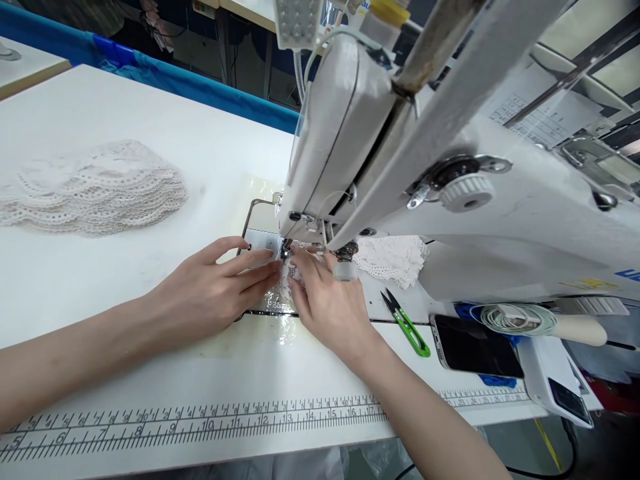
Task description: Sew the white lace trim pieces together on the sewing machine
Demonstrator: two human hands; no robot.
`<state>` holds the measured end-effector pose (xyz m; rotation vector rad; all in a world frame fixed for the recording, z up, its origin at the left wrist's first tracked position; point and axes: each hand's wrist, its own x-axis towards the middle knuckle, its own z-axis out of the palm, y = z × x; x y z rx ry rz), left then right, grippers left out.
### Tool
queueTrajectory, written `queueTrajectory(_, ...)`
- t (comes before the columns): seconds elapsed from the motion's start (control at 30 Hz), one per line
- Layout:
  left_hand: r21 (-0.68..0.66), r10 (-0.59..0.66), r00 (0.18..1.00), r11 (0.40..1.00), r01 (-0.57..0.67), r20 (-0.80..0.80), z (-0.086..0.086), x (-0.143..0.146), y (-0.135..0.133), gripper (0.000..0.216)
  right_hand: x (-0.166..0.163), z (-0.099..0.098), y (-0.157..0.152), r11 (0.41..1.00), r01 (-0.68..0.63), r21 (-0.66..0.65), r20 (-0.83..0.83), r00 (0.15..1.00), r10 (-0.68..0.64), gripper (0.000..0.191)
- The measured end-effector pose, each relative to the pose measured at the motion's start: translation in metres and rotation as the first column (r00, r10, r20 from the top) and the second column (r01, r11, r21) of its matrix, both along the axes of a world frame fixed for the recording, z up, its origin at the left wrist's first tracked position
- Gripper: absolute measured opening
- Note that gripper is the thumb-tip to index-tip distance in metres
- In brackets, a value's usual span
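Note:
A small piece of white eyelet lace [289, 272] lies at the needle area of a white sewing machine [345, 133]. My left hand [225, 283] rests over the metal plate [263, 223], fingers stretched and spread, tips close to the lace's left edge. From the other side my right hand [335, 303] lies on the lace, its thumb and index finger apart. Some of its fingertips are hidden by the machine head. More white lace [393, 260] spreads behind and right of my right hand, under the machine arm.
A stack of scalloped white lace [95, 190] sits on the white table [150, 373] at left. Green thread snips [407, 323], a black-screened phone [477, 347] and a coiled pale cord [517, 319] lie at right. A printed ruler strip [210, 427] runs along the front edge.

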<state>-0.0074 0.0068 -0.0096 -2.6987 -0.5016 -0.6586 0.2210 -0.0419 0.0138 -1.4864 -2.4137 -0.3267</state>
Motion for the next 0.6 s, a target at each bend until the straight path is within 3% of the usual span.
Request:
queueTrajectory(0.33,0.037,0.016,1.0,0.999,-0.017,0.011,0.011,0.008,-0.001,0.034,0.002,-0.002,0.0,0.999,-0.008,0.041,0.013,1.0,0.007,0.033)
queueTrajectory(0.6,0.053,0.0,0.999,0.999,-0.002,0.046,0.015,0.01,-0.002,0.036,0.004,0.001,-0.006,0.988,-0.152,0.032,-0.065,0.986,0.154,0.03)
